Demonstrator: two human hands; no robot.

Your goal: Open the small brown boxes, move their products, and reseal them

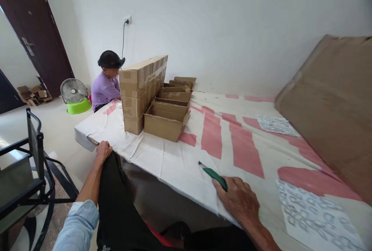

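Observation:
My right hand point(240, 200) rests on the cloth-covered table point(171, 165) near its front edge. The green handle of a utility knife point(215, 177) lies between its thumb and fingers, with the dark metal tip pointing away to the left. My left hand point(104, 151) is at the table's left front edge, just above my knee. Its fingers are curled, and what they may grip is hidden. Beyond the hands, several open cardboard boxes point(164, 125) stand in a row, beside a stacked wall of taped, closed boxes point(132, 105).
Printed sheets point(316, 218) lie at the right, by a large cardboard box point(328, 107). A person in a purple shirt point(101, 92) sits behind the stack. A folding chair point(36, 158) and a fan point(73, 90) on a green stool point(78, 106) stand left.

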